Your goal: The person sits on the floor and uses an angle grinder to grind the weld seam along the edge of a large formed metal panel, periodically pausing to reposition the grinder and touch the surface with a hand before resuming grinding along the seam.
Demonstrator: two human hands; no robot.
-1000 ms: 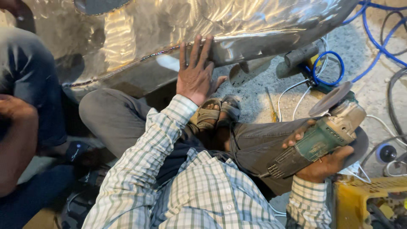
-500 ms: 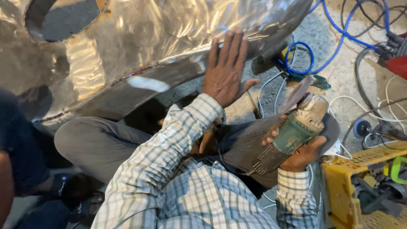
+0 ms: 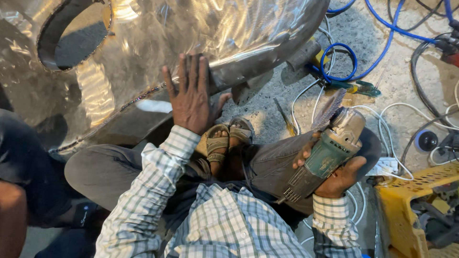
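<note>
Seated on the gritty concrete floor [image 3: 382, 81], legs folded, sandalled feet [image 3: 228, 139] crossed in front. Left hand [image 3: 191, 98] laid flat, fingers spread wide and holding nothing, palm pressed against the lower edge of a large shiny curved steel shell [image 3: 201, 33]. Shell polished in swirls, with a dark oval cut-out [image 3: 71, 33] at upper left and a beaded weld seam [image 3: 138, 98] running diagonally just left of the hand. Right hand [image 3: 334, 174] wrapped in a firm grip around the body of a green angle grinder [image 3: 322, 160], resting on the right knee, well apart from the shell. Grinder tilted up to the right, its grey gear head and flap disc [image 3: 330, 107] pointing away from the body, disc touching nothing. Checked long-sleeved shirt [image 3: 229, 229] on both arms, grey trousers [image 3: 272, 165] beneath. Blue hose [image 3: 377, 52] looped on the floor above the grinder, white cables [image 3: 406, 112] trailing beside it, a white power strip [image 3: 385, 166] just right of the knee. Yellow perforated crate [image 3: 406, 205] at lower right. Another person's dark-trousered leg [image 3: 24, 162] at the left edge.
</note>
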